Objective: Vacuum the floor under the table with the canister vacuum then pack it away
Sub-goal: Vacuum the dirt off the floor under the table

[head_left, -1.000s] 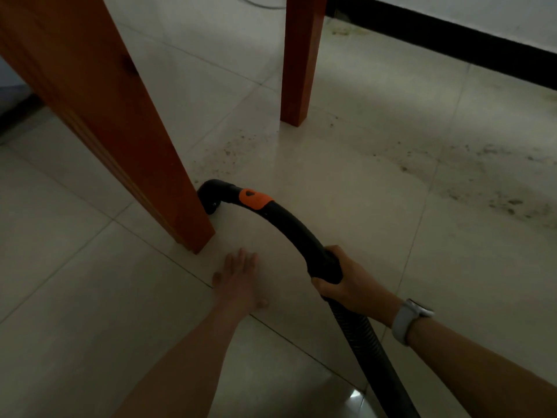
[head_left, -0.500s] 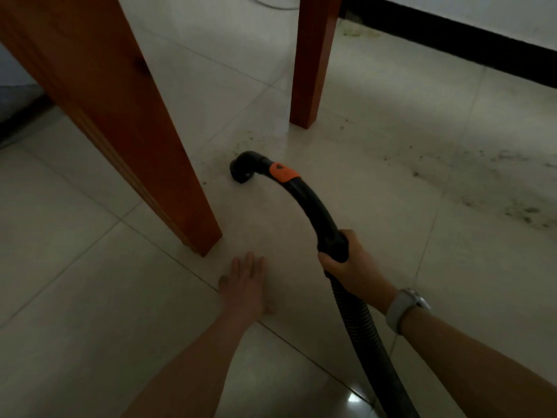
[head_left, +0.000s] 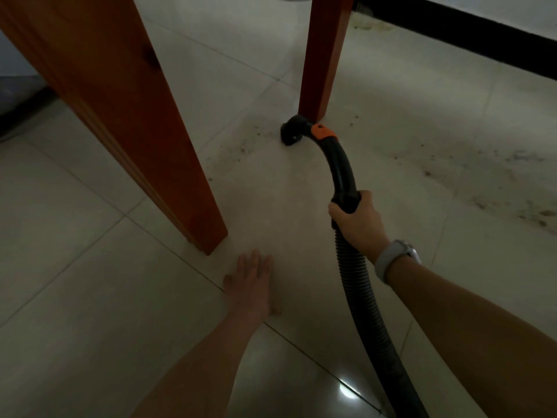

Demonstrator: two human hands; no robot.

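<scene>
The right hand (head_left: 357, 223) grips the black vacuum handle (head_left: 340, 170), fingers curled round it just above the point where the ribbed hose (head_left: 364, 312) joins; one pale watch (head_left: 394, 257) sits on that wrist. The handle curves forward and down past a single orange slider (head_left: 323, 131) to the nozzle end (head_left: 291, 132), which meets the floor (head_left: 90, 297) just beside the foot of the far bench leg (head_left: 324, 55). The left hand (head_left: 253, 285) lies flat on the tiles, fingers straight and together, holding nothing — it rests near the foot of the near bench leg (head_left: 120, 116). Two wooden legs are in view, one close on the left and one farther back. Scattered dark crumbs (head_left: 497, 182) lie on the tiles to the right of the nozzle, with a few more specks to its left. The hose runs out of the lower edge; the canister itself is out of view. A black skirting strip (head_left: 467, 34) runs along the wall.
</scene>
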